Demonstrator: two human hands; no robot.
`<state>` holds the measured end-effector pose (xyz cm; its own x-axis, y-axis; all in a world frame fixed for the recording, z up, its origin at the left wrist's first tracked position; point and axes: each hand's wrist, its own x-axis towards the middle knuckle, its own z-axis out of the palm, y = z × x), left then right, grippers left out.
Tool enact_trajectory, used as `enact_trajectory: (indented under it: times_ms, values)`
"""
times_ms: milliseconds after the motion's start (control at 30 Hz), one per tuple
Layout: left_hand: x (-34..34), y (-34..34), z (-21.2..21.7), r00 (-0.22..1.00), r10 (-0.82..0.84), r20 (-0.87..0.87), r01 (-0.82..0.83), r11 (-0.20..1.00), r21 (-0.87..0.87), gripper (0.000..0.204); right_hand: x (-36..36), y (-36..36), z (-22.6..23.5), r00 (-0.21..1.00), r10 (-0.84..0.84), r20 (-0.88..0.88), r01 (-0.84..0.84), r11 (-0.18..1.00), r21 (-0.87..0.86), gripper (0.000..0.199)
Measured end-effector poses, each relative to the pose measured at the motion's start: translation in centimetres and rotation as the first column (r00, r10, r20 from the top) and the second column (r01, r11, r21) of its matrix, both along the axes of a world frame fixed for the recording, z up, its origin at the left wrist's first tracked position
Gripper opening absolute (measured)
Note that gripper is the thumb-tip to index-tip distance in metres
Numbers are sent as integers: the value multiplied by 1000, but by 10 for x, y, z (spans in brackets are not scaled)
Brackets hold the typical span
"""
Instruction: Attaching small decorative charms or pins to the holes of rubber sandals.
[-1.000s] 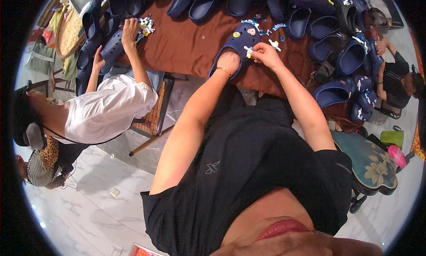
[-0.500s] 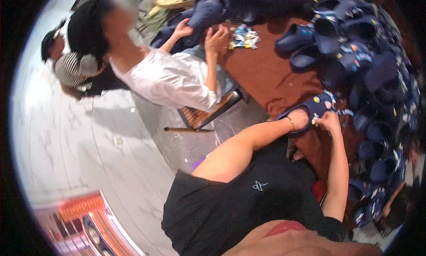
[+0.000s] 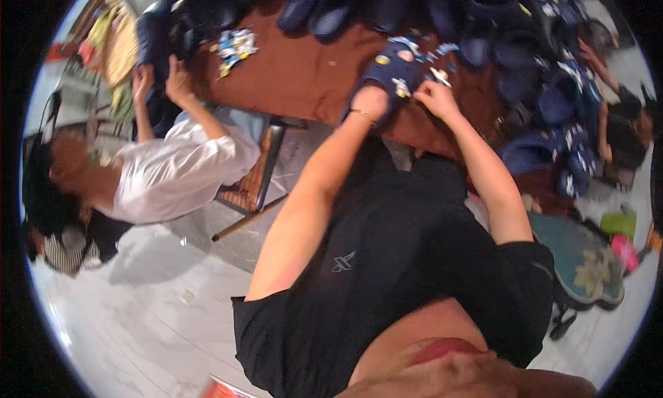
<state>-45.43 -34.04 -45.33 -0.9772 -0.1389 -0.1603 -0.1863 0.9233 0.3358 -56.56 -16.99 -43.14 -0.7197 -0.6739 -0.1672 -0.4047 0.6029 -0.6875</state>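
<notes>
A navy blue clog [image 3: 388, 77] with several small colourful charms on its upper lies on the brown cloth in front of me. My left hand [image 3: 373, 102] is pushed into its foot opening and holds it from inside; the fingers are hidden. Just right of the clog, my right hand [image 3: 438, 100] has its fingers curled together, with the fingertips close to a white and yellow charm [image 3: 401, 87] on the clog's side. Whether anything small sits in those fingers is too blurred to see. Loose charms [image 3: 442, 51] in blue and white lie beyond the clog.
The brown cloth [image 3: 297, 66] covers the work surface. Many navy clogs [image 3: 511, 53] are heaped along its far and right sides. A charm pile [image 3: 236, 47] lies far left, near a person in a white shirt [image 3: 183, 167] handling a clog. Another person [image 3: 625, 132] is at the right.
The view has swung to the right. My right hand has drawn slightly away from the clog's side, where its fingers were on a charm. My left hand stays inside the clog.
</notes>
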Motion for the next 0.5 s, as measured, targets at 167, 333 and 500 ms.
enact_trajectory:
  times_ms: [167, 333, 500]
  values:
    - [-3, 10, -1, 995, -1, -101, -6, 998, -65, 24, -10, 35, -1, 957, -285, -55, 280, 956, -84, 16]
    - [2, 12, -4, 982, 14, -189, -30, 996, -82, 26, -29, 41, -4, 902, -345, -258, 345, 937, -49, 15]
    - [4, 10, -3, 990, 1, -142, -10, 998, -63, 26, -14, 14, 2, 920, -210, -332, 217, 976, -16, 18]
